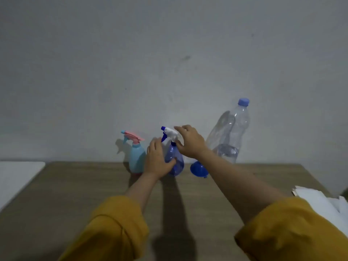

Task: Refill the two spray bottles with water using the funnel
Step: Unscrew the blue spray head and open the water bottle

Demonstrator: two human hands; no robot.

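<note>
Head view: the dark blue spray bottle (174, 162) is seen held between two hands at the far middle of a wooden table (75, 194). The left hand (157, 160) is wrapped round the bottle's rounded body, thumb across the front, while the right hand (189, 142) is placed over the white trigger head (169, 133), its fingers bent loosely around the top and thumb near the neck; whether the head is firmly gripped cannot be told. The bottle is stood upright, its long axis vertical, so the neck thread lies directly beneath the right hand, and unscrewing the head is judged to be the step in hand. The body is translucent blue and tapered to a narrow neck, with a blue nozzle pointing left. A light blue spray bottle (137, 157) with a pink trigger is stood just left of it, touching or nearly touching the left hand. A blue funnel (198, 169) is lain just right of the dark bottle, partly hidden under the right forearm. A large clear water bottle (230, 132), blue-capped and partly filled, is stood further right against the wall (169, 53). White sheets (320, 202) are seen at the near right
</note>
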